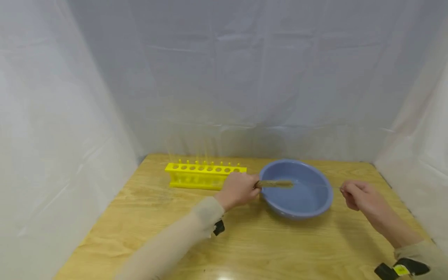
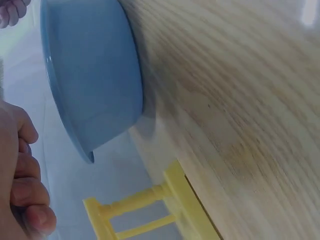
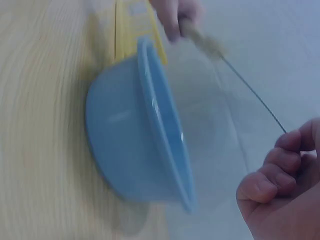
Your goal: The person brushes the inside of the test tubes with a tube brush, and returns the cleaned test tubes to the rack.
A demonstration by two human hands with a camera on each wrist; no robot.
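A test tube brush with tan bristles [image 1: 276, 184] and a thin twisted wire handle [image 3: 252, 91] stretches between the two hands, above a blue basin [image 1: 297, 200]. My left hand [image 1: 239, 189], at the basin's left rim, curls round the bristled end; I cannot tell whether a clear tube is in that fist too. Past the basin's right rim, my right hand [image 1: 364, 200] pinches the far end of the wire. Curled left fingers [image 2: 30, 192] show in the left wrist view, with the brush hidden there. The right wrist view catches the bristles [image 3: 202, 40] blurred.
Left of the basin stands a yellow test tube rack [image 1: 201, 168] with round holes and a row of pegs. Faint clear tubes [image 1: 204, 146] rise from its back. White sheeting [image 1: 231, 77] hangs behind and on both sides of the wooden table [image 1: 140, 233].
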